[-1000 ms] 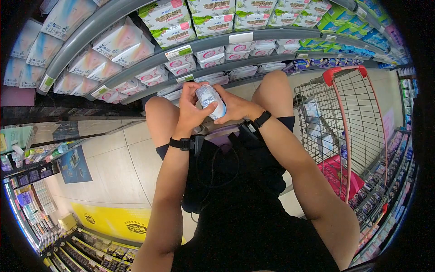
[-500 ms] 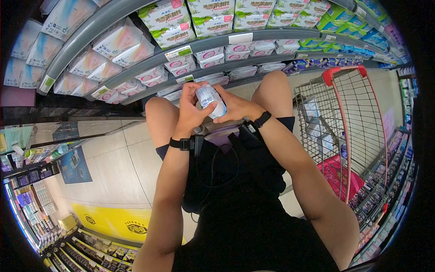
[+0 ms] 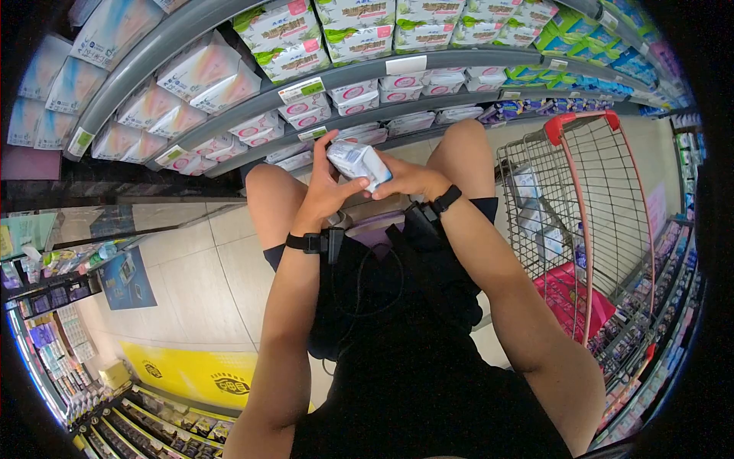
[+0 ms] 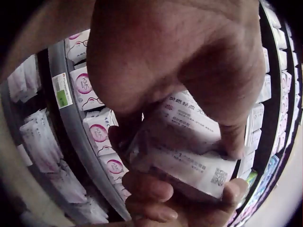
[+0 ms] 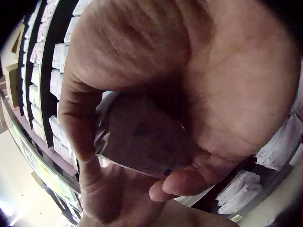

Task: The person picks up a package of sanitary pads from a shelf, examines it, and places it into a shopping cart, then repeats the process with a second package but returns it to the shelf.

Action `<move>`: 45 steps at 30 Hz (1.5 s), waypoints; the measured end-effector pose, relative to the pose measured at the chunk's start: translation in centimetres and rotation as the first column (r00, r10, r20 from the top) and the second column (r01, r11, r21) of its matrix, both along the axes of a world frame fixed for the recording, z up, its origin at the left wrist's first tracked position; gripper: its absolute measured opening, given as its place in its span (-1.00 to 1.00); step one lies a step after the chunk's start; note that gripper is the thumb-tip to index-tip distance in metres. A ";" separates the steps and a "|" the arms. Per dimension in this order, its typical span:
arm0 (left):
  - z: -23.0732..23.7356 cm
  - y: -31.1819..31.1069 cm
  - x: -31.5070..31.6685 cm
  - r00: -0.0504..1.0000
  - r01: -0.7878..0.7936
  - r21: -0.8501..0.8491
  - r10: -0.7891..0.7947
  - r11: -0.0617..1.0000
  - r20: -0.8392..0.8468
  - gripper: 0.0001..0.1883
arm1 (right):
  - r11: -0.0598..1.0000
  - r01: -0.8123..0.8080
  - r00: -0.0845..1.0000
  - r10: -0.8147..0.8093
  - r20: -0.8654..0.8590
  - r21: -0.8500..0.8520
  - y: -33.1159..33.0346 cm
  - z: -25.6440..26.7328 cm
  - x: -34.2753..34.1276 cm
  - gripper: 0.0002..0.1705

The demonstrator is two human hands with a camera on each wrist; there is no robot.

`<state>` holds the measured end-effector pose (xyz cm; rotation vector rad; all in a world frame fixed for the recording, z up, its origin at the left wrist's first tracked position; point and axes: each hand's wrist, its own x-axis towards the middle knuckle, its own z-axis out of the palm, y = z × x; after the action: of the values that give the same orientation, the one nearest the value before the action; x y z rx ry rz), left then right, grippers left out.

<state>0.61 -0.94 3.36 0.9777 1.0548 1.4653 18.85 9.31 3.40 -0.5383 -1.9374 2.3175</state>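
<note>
A small white soft pack of sanitary pads (image 3: 358, 161) is held up between both hands, above and between the person's knees. My left hand (image 3: 323, 187) grips its left side, with the thumb on the near face and the fingers behind. From the right, my right hand (image 3: 413, 180) holds the lower right end, where a blue edge shows. Printed lines and a QR code (image 4: 219, 176) mark the face in the left wrist view. In the right wrist view, the pack's shaded side (image 5: 142, 132) lies between the right thumb and fingers, the left hand below.
Shelves with grey edges (image 3: 252, 109) curve across the front, stacked with white packs (image 3: 206, 73) and green-and-white packs (image 3: 359, 38). To the right stands a wire shopping cart with a red handle (image 3: 582, 122), several packs (image 3: 549, 243) inside. Pale floor tiles (image 3: 183, 268) lie at left.
The pack has turned in the hands, so a flatter white face and its blue edge show more. The left fingers have lifted and straightened somewhat at its far end.
</note>
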 end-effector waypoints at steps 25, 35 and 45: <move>-2.2 0.5 0.1 0.993 0.005 -0.108 -0.018 0.994 -0.120 -0.22 | 0.947 0.312 0.941 -0.296 -0.165 0.081 0.8 -2.3 -0.9 -0.27; -1.2 0.2 0.6 0.949 -0.101 -0.003 0.095 0.995 -0.301 -0.38 | 0.932 0.324 0.911 -0.262 -0.320 0.160 1.0 -1.9 -1.3 -0.42; -0.8 0.3 0.8 0.945 -0.093 -0.069 0.067 0.993 -0.319 -0.54 | 0.870 0.411 0.877 -0.296 -0.379 0.271 1.1 -2.2 -1.4 -0.43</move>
<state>1.36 -0.67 2.53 1.1468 1.3912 1.3441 17.44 10.43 1.20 -0.4052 -1.8345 1.6678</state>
